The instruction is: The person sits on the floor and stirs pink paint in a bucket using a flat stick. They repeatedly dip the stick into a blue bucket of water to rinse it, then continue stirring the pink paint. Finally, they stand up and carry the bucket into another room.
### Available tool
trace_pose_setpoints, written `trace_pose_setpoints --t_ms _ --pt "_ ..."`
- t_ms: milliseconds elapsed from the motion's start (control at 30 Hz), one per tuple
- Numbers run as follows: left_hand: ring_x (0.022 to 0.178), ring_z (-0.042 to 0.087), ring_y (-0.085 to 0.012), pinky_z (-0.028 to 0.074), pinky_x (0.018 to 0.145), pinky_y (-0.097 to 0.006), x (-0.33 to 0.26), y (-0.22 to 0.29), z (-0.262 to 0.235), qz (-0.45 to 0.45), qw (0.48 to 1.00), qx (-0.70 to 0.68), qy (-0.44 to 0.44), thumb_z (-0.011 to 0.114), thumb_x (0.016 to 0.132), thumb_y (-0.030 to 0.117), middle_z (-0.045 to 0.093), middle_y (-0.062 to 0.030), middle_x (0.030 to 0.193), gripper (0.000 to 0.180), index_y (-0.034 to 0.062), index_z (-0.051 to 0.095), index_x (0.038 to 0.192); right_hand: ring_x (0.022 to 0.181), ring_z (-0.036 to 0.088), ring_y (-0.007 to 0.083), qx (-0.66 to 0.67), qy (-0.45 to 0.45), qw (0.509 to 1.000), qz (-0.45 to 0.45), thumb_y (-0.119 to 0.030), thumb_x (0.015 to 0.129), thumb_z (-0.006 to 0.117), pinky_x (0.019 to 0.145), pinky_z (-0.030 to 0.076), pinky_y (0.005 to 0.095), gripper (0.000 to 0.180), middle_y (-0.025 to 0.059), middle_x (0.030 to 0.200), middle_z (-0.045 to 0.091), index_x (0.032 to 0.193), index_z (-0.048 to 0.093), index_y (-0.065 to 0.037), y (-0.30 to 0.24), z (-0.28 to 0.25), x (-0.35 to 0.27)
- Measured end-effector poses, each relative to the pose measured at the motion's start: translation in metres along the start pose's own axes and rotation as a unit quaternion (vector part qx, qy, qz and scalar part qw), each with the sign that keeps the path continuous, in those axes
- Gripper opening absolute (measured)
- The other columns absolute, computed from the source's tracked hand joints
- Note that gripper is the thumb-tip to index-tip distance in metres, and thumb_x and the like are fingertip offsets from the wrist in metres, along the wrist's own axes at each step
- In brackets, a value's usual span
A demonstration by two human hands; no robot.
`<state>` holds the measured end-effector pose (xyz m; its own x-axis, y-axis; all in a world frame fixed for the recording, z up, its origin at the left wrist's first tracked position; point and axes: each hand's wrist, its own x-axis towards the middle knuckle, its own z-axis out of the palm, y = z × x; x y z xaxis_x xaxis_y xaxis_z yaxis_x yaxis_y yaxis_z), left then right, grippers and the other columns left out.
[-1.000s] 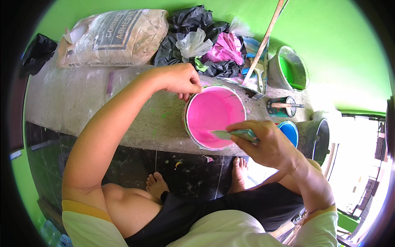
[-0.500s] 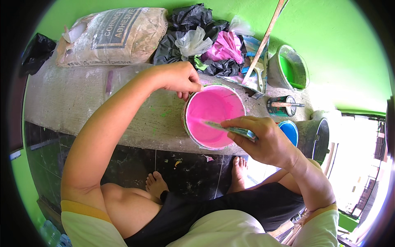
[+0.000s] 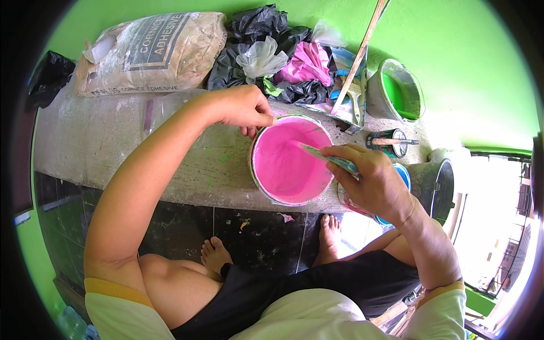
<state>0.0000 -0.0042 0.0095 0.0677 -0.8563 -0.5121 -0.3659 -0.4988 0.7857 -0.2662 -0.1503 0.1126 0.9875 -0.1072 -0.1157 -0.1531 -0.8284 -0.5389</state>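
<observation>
A round bucket (image 3: 254, 174) of pink paint (image 3: 286, 167) stands on the worn board in front of me. My left hand (image 3: 249, 107) pinches the bucket's far-left rim between thumb and curled fingers. Over the right side of the bucket, my right hand (image 3: 371, 178) grips a flat, paint-stained stirring stick (image 3: 313, 151), green and pale in colour. Its lower end slants down to the left into the pink paint, where the tip is hidden. The paint's surface looks swirled.
Behind lie a large paper sack (image 3: 153, 51), crumpled plastic bags (image 3: 258, 25) and a paint tray with a brush (image 3: 355, 99). To the right stand a bucket of green paint (image 3: 422, 107), a small can (image 3: 391, 144), a blue-lined container (image 3: 403, 173) and a dark bucket (image 3: 430, 187).
The stirring stick and my right hand have moved right and slightly away from me within the bucket. The bucket has shifted slightly left. My left hand keeps its hold on the rim.
</observation>
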Motion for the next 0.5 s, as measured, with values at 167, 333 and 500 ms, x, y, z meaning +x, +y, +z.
trace_pose_setpoints --t_ms 167,333,500 --pt "0.075 0.076 -0.0159 0.061 0.071 -0.031 0.003 0.002 0.002 0.003 1.000 0.004 -0.003 0.072 0.101 0.031 0.079 -0.0115 0.084 0.035 -0.0005 0.080 0.114 0.088 0.077 0.0369 -0.024 -0.015 1.000 0.001 -0.010 0.097 0.076 0.076 0.060 0.0419 0.022 0.0199 0.104 0.077 0.118 0.075 -0.002 -0.006 -0.004 -0.006" --pt "0.075 0.076 -0.0157 0.061 0.071 -0.031 0.000 0.000 0.002 0.005 1.000 -0.003 0.000 0.071 0.101 0.031 0.079 -0.0116 0.085 0.036 -0.0009 0.080 0.114 0.088 0.077 0.0363 0.068 -0.042 0.996 -0.044 -0.007 0.096 0.077 0.075 0.060 0.0423 0.025 0.0182 0.105 0.077 0.120 0.075 -0.002 -0.011 0.006 -0.011" --pt "0.075 0.077 -0.0154 0.061 0.071 -0.030 0.005 -0.001 0.001 0.005 1.000 0.006 -0.006 0.071 0.101 0.031 0.079 -0.0114 0.084 0.036 -0.0010 0.079 0.115 0.094 0.076 0.0360 0.086 -0.044 0.994 -0.045 -0.007 0.096 0.075 0.079 0.061 0.0424 0.028 0.0170 0.107 0.077 0.124 0.074 -0.004 -0.020 0.015 -0.013"
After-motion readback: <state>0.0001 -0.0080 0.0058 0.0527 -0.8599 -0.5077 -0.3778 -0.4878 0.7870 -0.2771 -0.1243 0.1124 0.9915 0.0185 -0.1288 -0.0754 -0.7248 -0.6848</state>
